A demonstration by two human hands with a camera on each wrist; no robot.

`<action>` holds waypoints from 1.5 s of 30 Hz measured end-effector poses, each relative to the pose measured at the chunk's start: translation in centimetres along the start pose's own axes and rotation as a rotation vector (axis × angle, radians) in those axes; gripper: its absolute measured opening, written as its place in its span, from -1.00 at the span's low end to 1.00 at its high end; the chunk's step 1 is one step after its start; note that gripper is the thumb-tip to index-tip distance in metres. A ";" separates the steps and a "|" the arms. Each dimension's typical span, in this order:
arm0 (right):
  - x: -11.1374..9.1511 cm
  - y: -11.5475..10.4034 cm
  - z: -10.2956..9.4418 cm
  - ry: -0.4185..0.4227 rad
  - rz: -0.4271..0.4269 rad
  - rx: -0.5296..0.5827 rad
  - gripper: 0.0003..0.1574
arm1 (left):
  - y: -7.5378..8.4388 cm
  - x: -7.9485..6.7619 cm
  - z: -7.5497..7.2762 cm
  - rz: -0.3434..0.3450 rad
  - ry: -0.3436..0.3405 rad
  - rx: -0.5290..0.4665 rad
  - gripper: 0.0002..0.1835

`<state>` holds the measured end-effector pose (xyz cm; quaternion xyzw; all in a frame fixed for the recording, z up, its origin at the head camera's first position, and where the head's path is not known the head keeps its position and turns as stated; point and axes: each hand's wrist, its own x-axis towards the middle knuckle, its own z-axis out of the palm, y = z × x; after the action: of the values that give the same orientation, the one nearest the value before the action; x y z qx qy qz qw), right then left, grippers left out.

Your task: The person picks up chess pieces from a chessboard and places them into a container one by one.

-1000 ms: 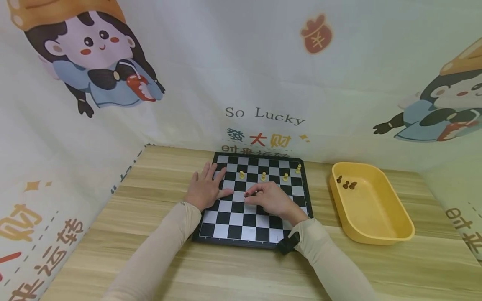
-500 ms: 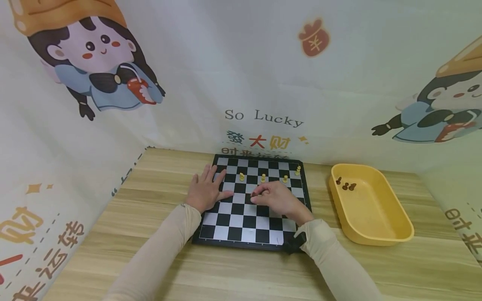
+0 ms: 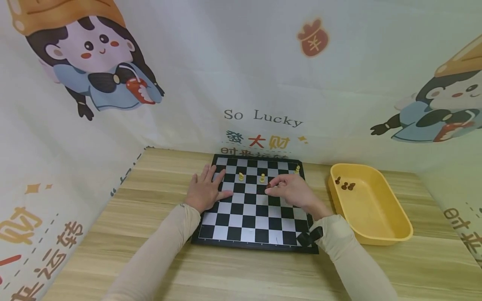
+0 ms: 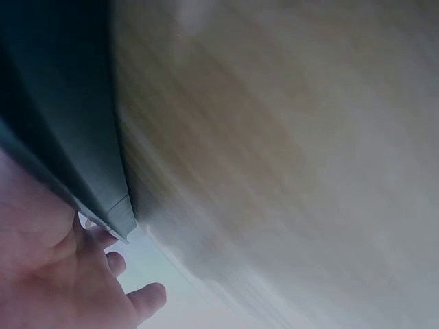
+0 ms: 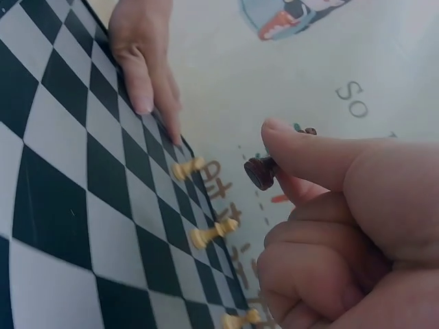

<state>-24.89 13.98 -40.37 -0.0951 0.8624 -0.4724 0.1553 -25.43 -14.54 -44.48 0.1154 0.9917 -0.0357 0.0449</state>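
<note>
My right hand (image 3: 291, 190) pinches a dark brown chess piece (image 5: 260, 173) between thumb and forefinger, its round base showing in the right wrist view. The hand hovers above the right part of the black-and-white chessboard (image 3: 241, 235). Fingers spread, my left hand (image 3: 205, 190) rests on the board's left edge, and the left wrist view shows its palm (image 4: 48, 274) beside the board's dark side. Pale yellow chess pieces stand toward the far side: a knight-like one (image 3: 241, 176), one in the middle (image 3: 262, 177) and one near the far right corner (image 3: 297, 169). The pinched piece's kind is unclear.
Right of the board stands a yellow tray (image 3: 391, 209) with a few dark brown chess pieces (image 3: 344, 185) at its far left. A printed cloth (image 3: 233, 62) hangs behind the wooden table (image 3: 226, 274). A black strap (image 3: 310, 237) is on the right wrist.
My right hand has moved right and slightly away from me over the board, carrying the brown chess piece. It now covers one yellow piece in the head view. The left hand stays put.
</note>
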 end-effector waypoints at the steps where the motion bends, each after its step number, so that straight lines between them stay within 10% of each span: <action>1: -0.1 0.0 -0.3 0.013 0.003 -0.013 -0.66 | 0.0 0.0 0.0 0.000 0.001 -0.002 -0.10; 45: -3.1 3.7 -15.7 0.236 0.144 -0.059 -0.43 | -0.1 0.0 0.0 -0.001 0.017 -0.010 -0.10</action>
<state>-27.68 29.22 -35.01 0.0186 0.8927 -0.4425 0.0834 -25.45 -14.62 -44.51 0.1152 0.9922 -0.0299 0.0371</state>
